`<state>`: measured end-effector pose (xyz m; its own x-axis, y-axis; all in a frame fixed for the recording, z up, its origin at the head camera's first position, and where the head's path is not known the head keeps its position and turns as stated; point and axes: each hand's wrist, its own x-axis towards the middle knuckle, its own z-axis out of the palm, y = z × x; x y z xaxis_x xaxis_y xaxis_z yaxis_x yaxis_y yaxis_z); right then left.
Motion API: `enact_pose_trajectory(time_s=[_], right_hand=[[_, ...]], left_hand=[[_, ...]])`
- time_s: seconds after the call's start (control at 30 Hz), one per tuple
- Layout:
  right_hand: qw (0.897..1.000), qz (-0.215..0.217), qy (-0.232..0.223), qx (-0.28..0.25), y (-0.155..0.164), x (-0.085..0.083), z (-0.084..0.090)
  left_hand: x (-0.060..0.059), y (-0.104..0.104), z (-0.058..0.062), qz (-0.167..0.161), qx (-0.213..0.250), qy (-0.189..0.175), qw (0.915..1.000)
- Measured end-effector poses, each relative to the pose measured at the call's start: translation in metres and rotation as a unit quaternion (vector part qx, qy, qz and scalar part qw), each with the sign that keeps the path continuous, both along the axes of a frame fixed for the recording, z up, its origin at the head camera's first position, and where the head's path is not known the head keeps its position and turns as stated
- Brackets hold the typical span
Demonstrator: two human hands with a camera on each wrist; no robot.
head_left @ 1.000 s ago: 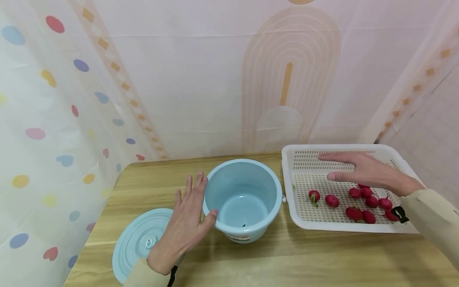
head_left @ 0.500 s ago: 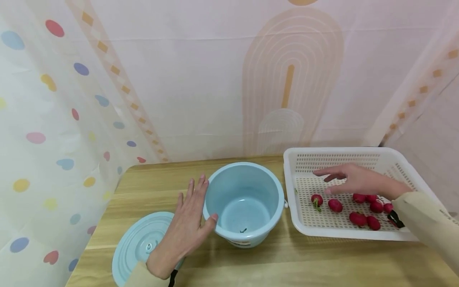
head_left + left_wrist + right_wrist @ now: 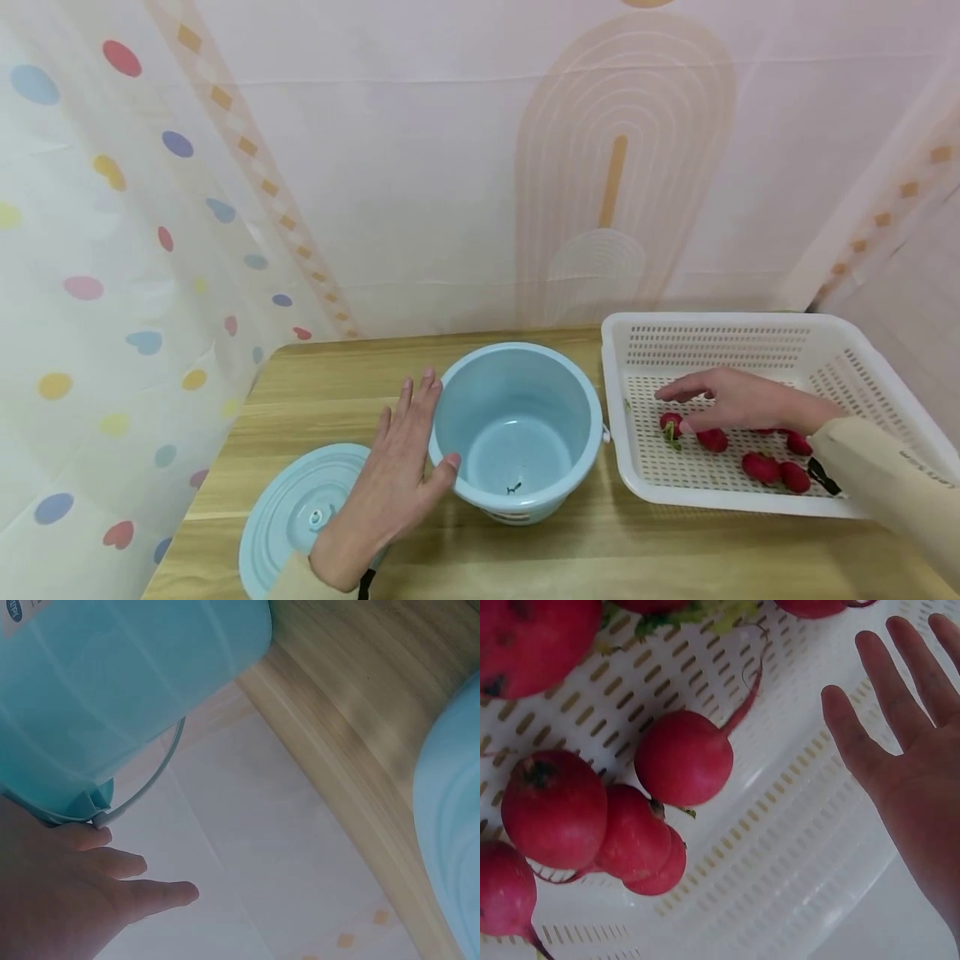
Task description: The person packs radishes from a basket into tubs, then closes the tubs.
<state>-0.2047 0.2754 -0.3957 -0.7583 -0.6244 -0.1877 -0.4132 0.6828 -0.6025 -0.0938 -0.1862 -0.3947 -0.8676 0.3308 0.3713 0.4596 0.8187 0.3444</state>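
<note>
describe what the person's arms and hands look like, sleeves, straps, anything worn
Both hands are bare, with no gloves or rings visible. The left hand and the right hand each come out of a long beige sleeve. A black strap sits at the right cuff, and a similar black strap at the left wrist.

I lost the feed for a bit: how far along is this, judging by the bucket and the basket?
Done: the round light-blue lid lies off on the wooden table, so the light-blue plastic bucket stands open. In hand: the left hand rests flat against the bucket's side, and the right hand hovers, holding nothing, over the red radishes. Left: all radishes sit in the white perforated basket; the bucket holds none.
</note>
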Motion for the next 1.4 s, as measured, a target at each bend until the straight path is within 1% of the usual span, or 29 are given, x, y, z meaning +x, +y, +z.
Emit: enact_pose_trajectory(time_s=[0.2, 0.3, 0.5, 0.7, 0.93, 1.03, 1.13, 1.27, 1.4], right_hand=[[1.000, 0.000, -0.007, 0.014, -0.003, 0.000, -0.003], [1.000, 0.008, -0.013, 0.011, -0.003, -0.001, -0.004], [0.999, 0.020, -0.041, 0.001, -0.006, -0.002, -0.008], [0.999, 0.044, -0.023, 0.008, -0.005, -0.005, -0.011], [0.998, 0.054, -0.008, 0.008, -0.003, -0.005, -0.017], [0.999, 0.046, 0.012, 0.006, -0.002, -0.005, -0.015], [0.998, 0.027, 0.053, 0.006, 0.002, -0.005, -0.010], [0.994, 0.003, 0.113, -0.004, 0.008, -0.001, 0.004], [0.986, -0.015, 0.160, -0.037, 0.012, 0.006, 0.020]], left_hand=[[0.000, 0.001, 0.000, 0.000, 0.000, -0.002, 1.0000], [0.000, 0.002, 0.000, 0.001, 0.002, -0.005, 1.0000], [-0.002, 0.003, 0.000, 0.002, 0.006, -0.009, 0.9999], [-0.003, 0.005, 0.000, 0.003, 0.005, -0.011, 0.9999], [-0.003, 0.007, -0.001, 0.007, 0.006, -0.015, 0.9998], [-0.004, 0.011, -0.003, 0.009, 0.020, -0.017, 0.9996], [-0.004, 0.015, -0.004, 0.012, 0.043, -0.027, 0.9987], [-0.004, 0.021, -0.006, 0.020, 0.068, -0.037, 0.9968], [-0.005, 0.025, -0.007, 0.027, 0.080, -0.026, 0.9961]])
